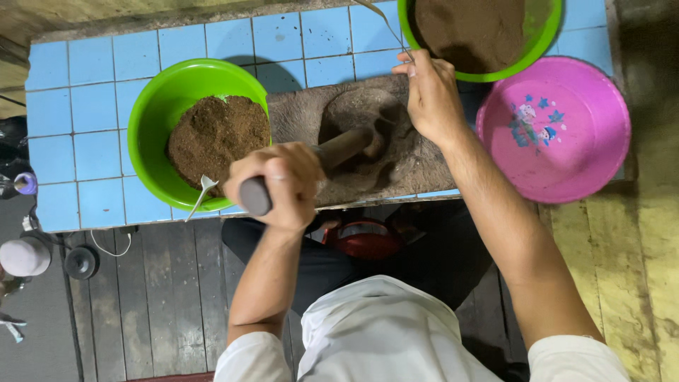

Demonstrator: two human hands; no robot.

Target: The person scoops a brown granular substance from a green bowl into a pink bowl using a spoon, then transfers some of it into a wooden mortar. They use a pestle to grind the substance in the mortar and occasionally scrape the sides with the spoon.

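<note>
Mid-grind: left hand point(276, 185) clenched around pestle point(332, 154) in stone mortar point(361, 141) at centre, right hand point(428, 95) pinching spoon point(385, 25) upper right, brown powder heaped in both green bowls point(152, 106), pink basin point(601, 127) bare.

The person wears a white short-sleeved shirt point(375, 332) and dark trousers point(332, 265); both forearms are bare, and a thin ring point(280, 177) circles one left-hand finger.

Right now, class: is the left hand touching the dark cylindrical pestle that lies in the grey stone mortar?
Touching. The head view shows the left hand wrapped around the handle end of the pestle, its fingers closed over it with no gap.
</note>
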